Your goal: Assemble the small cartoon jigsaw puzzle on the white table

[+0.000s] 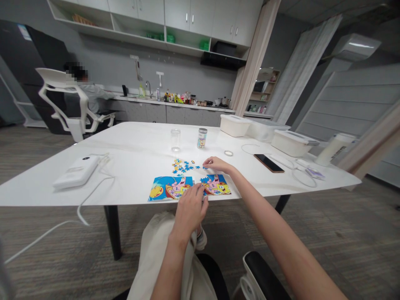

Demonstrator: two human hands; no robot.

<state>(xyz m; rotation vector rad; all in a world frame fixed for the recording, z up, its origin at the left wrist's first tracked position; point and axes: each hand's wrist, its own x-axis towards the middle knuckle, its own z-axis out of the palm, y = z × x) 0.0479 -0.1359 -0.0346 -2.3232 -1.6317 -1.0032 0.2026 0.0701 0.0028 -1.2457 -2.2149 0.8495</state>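
Just right of the frame's centre, your right hand [216, 164] bends its fingers narrow beside the loose jigsaw pieces [185, 167]; your left hand [191, 205], fingers slightly curled, covers the left side of the part-built SpongeBob jigsaw [220, 187] at lower centre. I cannot tell whether either grips a piece. You seem to be choosing one; the next move calls for matching its print to the picture card [161, 186], left of your left hand.

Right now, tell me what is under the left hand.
The printed picture runs under the left hand from one side; the partly built puzzle shows to the hand's right. The picture's lower right corner and anything beneath the palm are covered.
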